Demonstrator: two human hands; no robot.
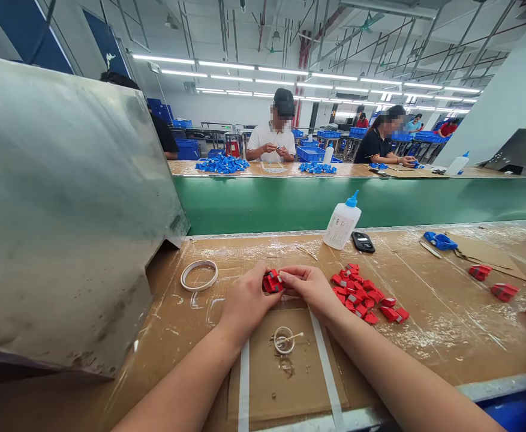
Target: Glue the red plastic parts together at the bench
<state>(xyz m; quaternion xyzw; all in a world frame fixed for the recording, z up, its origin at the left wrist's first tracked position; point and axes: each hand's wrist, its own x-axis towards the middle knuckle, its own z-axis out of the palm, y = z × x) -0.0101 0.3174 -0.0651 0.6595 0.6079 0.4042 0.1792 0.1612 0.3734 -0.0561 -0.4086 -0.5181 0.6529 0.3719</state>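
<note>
A small red part (272,281) is held up between my two hands above the cardboard-covered bench. My left hand (249,294) closes round its left side, and the fingertips of my right hand (310,289) pinch its right side. Below them, a small round cup (283,340) with a cotton swab in it stands on a taped cardboard sheet (263,384). To the right of my right hand lies a pile of similar red parts (357,294).
A tape roll (199,276) lies at left beside a large metal housing (65,210). Behind the red pile are a white bottle (342,225) and a black device (363,242). Blue parts (440,241) lie farther right. People sit across the green belt (254,201).
</note>
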